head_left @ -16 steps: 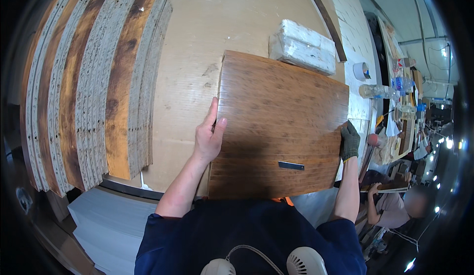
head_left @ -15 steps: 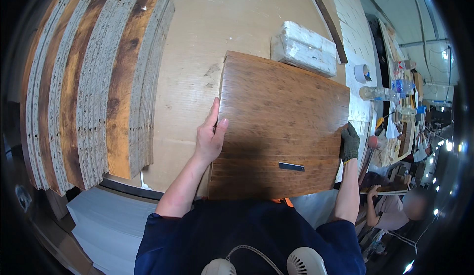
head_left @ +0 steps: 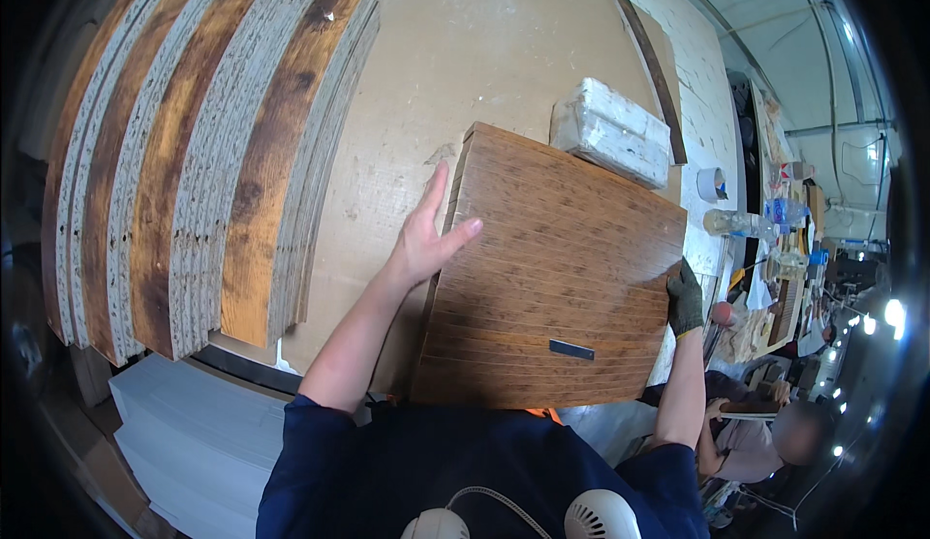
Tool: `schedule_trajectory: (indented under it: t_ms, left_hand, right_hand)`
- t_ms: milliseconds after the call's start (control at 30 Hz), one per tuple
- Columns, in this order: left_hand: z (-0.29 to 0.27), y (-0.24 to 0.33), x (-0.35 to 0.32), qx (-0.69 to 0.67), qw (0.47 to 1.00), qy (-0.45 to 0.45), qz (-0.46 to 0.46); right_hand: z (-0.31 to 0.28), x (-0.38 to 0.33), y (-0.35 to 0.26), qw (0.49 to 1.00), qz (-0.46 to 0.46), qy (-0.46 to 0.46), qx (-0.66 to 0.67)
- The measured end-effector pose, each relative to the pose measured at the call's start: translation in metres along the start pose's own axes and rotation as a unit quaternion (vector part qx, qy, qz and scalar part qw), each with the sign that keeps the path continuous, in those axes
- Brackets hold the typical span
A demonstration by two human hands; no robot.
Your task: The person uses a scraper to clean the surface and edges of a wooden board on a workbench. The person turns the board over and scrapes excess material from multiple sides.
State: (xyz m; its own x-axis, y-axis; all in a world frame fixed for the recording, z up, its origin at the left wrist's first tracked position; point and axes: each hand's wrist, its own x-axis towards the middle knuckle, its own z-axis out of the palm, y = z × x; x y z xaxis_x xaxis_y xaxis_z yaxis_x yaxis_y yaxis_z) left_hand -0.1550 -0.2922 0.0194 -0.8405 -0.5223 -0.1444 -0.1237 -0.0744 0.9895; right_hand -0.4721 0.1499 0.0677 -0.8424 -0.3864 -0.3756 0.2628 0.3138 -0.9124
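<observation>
In front of me lies a wide block of brown wood-grain strips (head_left: pixel 552 258), set side by side with parallel seams. My left hand (head_left: pixel 426 241), bare, is at its left edge, with the fingers stretched out away from me and the thumb apart over the top face. At the right edge my right hand (head_left: pixel 686 302), in a dark glove, is closed against the side; its far fingers are partly hidden. A small dark flat strip (head_left: pixel 572 349), like a blade, rests on the near part of the block.
Tall stacks of wood-grain boards with grey edges (head_left: pixel 257 190) stand left. Beyond the block sit a white wrapped bundle (head_left: pixel 610 132), a dark strip (head_left: pixel 651 74), a tape roll (head_left: pixel 712 184) and a plastic bottle (head_left: pixel 736 223). A co-worker (head_left: pixel 751 447) is at lower right.
My left hand has slid farther from me along the block's left edge, its fingers and thumb now spread wider. The right hand stays at the right edge. The whole view has shifted a little.
</observation>
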Motion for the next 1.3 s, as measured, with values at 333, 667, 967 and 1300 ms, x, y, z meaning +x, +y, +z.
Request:
schedule_trajectory:
  t_ms: [333,667,967,1300]
  left_hand:
    - [0.01,-0.006,0.047,-0.028,0.999,-0.021,0.029]
    - [0.009,-0.013,0.047,-0.017,0.998,-0.014,0.056]
    - [0.01,-0.015,0.048,-0.018,0.999,-0.007,0.043]
    - [0.012,-0.01,0.045,-0.036,0.998,0.002,0.057]
  right_hand:
    - [0.013,0.04,-0.023,1.0,0.012,-0.01,0.026]
    - [0.023,0.04,-0.029,1.0,0.021,0.006,0.018]
    - [0.024,0.041,-0.028,0.999,0.027,0.022,0.013]
    - [0.007,0.051,-0.008,0.998,-0.003,0.057,-0.026]
